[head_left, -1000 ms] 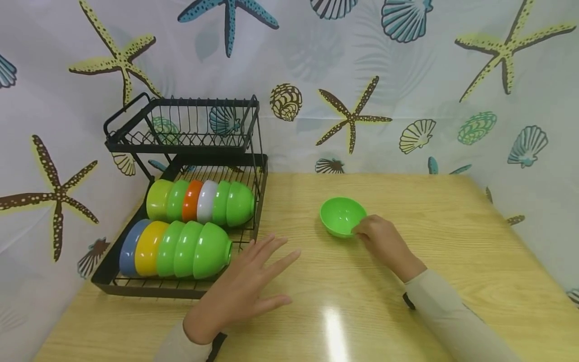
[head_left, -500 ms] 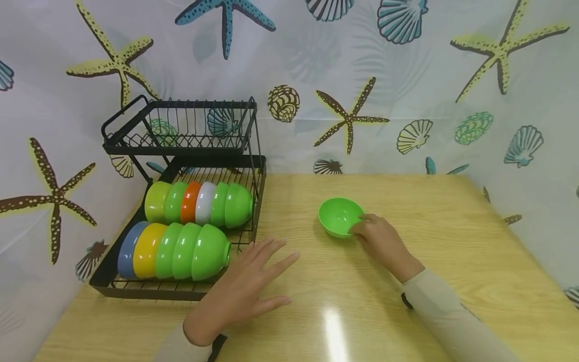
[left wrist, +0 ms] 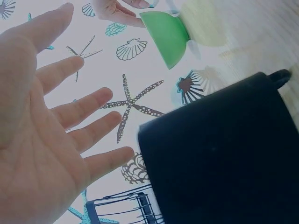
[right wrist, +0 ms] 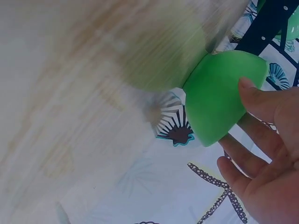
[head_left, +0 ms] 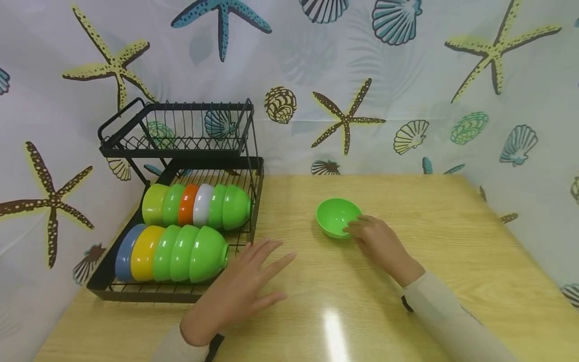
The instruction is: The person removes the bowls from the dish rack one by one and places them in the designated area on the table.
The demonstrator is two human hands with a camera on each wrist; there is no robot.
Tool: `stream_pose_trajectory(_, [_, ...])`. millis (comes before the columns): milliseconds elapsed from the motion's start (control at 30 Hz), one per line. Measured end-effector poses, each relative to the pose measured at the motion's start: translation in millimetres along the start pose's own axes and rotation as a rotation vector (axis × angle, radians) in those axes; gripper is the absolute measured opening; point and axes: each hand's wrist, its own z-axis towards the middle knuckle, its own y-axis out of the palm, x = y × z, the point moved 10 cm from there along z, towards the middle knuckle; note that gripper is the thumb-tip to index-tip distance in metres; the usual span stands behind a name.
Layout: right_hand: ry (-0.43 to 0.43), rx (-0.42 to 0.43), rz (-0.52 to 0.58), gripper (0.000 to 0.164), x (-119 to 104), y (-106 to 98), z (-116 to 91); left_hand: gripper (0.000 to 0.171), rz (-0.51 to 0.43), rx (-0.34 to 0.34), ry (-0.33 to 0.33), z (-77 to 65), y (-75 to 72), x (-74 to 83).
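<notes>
A small green bowl stands upright on the wooden table, right of the dish rack. At its near right rim is my right hand. In the right wrist view, the thumb of my right hand lies against the outside wall of the green bowl, while the fingers pass behind the rim and are partly hidden. My left hand hovers beside the rack's front right corner, fingers spread and holding nothing. The left wrist view shows its palm facing the camera with the fingers apart.
A black two-tier dish rack occupies the left side. Two rows of bowls lie on edge in its lower tier: a back row and a front row. Behind the wooden table hangs a seashell-patterned cloth.
The head view has shifted slightly, moving the scene a little left. My right fingers look straighter over the bowl's rim than a second ago. My left hand keeps its spread pose.
</notes>
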Motion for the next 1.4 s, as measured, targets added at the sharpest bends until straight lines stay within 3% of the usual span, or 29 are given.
stream_pose_trajectory(100, [0.018, -0.026, 0.034, 0.033, -3, -2, -4, 0.067, 0.027, 0.057, -0.02, 1.0, -9.4, 0.9])
stream_pose_trajectory(300, [0.041, -0.025, 0.156, 0.05, -11, -14, -17, 0.067, 0.044, 0.199, -0.145, -1.1, -36.8, -6.1])
stream_pose_trajectory(467, [0.026, 0.037, 0.195, 0.064, -17, -30, -30, 0.07, 0.023, 0.254, -0.229, -6.5, -51.9, -17.9])
stream_pose_trajectory(600, [0.037, 0.038, 0.219, 0.072, -22, -38, -40, 0.065, 0.033, 0.293, -0.285, -14.4, -59.5, -29.8])
stream_pose_trajectory(867, [0.05, 0.005, 0.245, 0.079, -30, -45, -59, 0.069, -0.004, 0.288, -0.444, -35.0, -57.0, -55.3])
stream_pose_trajectory(1167, [0.073, -0.032, 0.26, 0.077, -33, -41, -74, 0.069, -0.086, 0.21, -0.658, -50.3, -50.0, -77.6])
stream_pose_trajectory(1400, [0.08, -0.037, 0.265, 0.078, -33, -41, -83, 0.07, -0.087, 0.175, -0.735, -57.9, -48.7, -87.2])
